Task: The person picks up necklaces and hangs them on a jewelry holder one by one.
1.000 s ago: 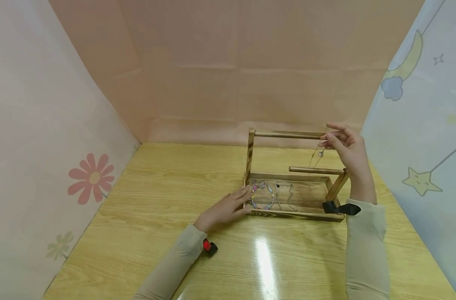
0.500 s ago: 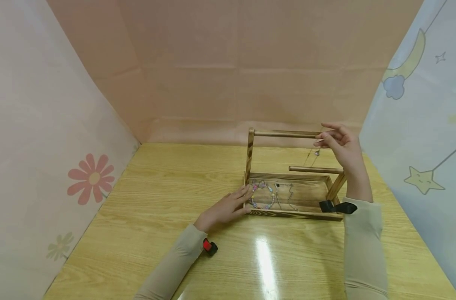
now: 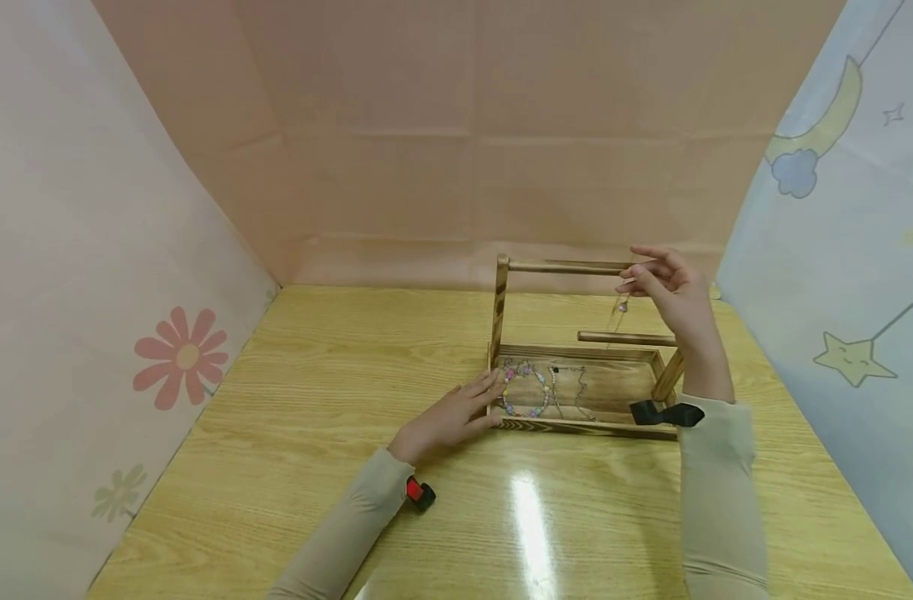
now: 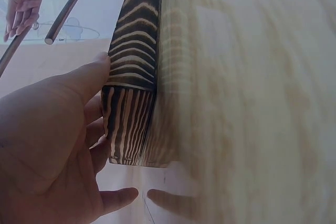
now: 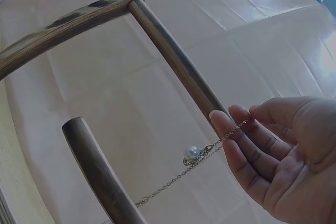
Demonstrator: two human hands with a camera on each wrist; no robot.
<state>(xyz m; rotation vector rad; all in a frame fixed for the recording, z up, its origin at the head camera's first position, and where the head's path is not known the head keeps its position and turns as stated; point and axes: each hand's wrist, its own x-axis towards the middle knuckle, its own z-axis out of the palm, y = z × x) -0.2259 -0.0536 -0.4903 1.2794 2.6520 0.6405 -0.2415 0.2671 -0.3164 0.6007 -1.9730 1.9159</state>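
Observation:
A wooden jewelry stand [image 3: 591, 431] has a shallow tray, a high bar [image 3: 569, 267] and a lower bar [image 3: 625, 338]. My left hand [image 3: 452, 414] rests at the tray's left end, thumb by the front corner. In the left wrist view, its fingers lie along the striped end wall [image 4: 128, 124]. Up by the free end of the high bar, my right hand [image 3: 669, 296] pinches a thin chain necklace [image 5: 168, 184] with a pearl pendant [image 5: 192, 153]. The necklace hangs down toward the lower bar; its far end is hidden in the right wrist view.
Inside the tray lie a colorful beaded bracelet [image 3: 549, 398] and thin bracelets [image 3: 582, 392] to its right. The stand sits on a wooden table [image 3: 351, 358]. Cloth panels [image 3: 396, 192] enclose the back and sides.
My right hand has moved a little left along the high bar, and the necklace has moved left with it. The left hand and the stand hold their place.

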